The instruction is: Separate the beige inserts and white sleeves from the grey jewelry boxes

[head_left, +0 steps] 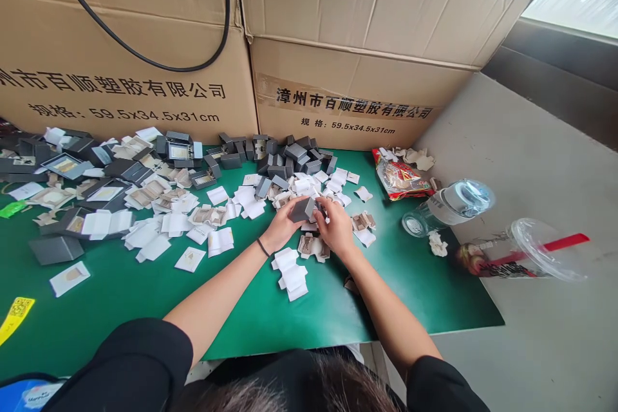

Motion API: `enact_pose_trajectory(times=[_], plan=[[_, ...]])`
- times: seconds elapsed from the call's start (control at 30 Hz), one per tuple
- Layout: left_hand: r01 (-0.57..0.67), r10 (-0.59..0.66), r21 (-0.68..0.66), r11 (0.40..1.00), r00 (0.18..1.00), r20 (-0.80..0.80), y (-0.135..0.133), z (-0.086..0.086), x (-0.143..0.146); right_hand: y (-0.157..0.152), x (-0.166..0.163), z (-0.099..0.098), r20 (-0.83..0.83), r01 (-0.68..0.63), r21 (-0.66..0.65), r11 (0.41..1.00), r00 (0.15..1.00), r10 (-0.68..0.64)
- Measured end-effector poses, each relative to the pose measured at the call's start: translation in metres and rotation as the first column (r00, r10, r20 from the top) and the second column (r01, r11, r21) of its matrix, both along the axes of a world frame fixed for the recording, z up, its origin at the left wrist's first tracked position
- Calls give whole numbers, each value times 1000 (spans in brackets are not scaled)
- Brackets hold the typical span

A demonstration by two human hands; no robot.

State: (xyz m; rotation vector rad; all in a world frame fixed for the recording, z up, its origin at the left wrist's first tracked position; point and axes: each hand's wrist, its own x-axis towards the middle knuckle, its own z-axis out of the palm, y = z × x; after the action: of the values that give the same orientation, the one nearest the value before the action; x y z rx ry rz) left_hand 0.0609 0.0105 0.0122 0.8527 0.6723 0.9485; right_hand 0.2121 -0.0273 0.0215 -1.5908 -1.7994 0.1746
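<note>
Over the green mat [145, 296], my left hand [282, 226] and my right hand [335, 225] together grip a small grey box [303, 209]. The left fingers curl round its left side. The right fingers close on its right end. Just below the hands lie beige card inserts [311, 246] and a stack of white folded papers [291, 272]. A pile of small grey boxes [284, 158] sits beyond the hands, by the cartons.
Large brown cartons [338, 77] wall off the back, with a black cable [145, 58] hanging across them. Open grey boxes and white papers [106, 206] litter the left. On the right lie a snack bag [398, 177], a glass jar [449, 206] and a plastic cup with a red straw [526, 254].
</note>
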Motion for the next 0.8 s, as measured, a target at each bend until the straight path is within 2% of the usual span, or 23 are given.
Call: enact_pose_trajectory(times=[0.13,0.27,0.4,0.47,0.53,0.57,0.63,0.67,0.7,0.73,0.8], plan=[[55,-52,-66,996,997,55,-1,0,-2,3,10,1,222,-46,114,992,975,20],[74,-72,35,997,996,-56,-5,2,-1,7,18,2,330,-72,107,992,944,33],[70,-63,53,996,989,-136,-7,4,0,7,19,0,209,-93,132,987,976,64],[80,-73,51,996,989,-126,-7,3,0,6,16,-1,72,-59,158,986,996,48],[33,-13,128,991,989,-149,-8,1,1,4,8,-1,-145,36,160,986,989,-12],[-1,35,195,981,984,-172,-8,0,1,4,4,-1,-279,100,137,986,959,-58],[-34,115,334,942,968,-225,-10,-2,1,2,-3,-1,-547,153,7,988,828,-125],[-29,137,391,920,958,-252,-11,-3,0,2,-5,0,-657,97,-92,991,742,-133],[-12,150,439,899,948,-282,-12,-3,-1,3,-6,1,-744,-15,-186,982,655,-131],[12,161,482,876,935,-316,-12,-4,-2,3,-6,2,-810,-156,-256,954,573,-124],[83,182,569,818,902,-392,-12,-5,-5,5,-1,3,-890,-392,-307,867,442,-115]])
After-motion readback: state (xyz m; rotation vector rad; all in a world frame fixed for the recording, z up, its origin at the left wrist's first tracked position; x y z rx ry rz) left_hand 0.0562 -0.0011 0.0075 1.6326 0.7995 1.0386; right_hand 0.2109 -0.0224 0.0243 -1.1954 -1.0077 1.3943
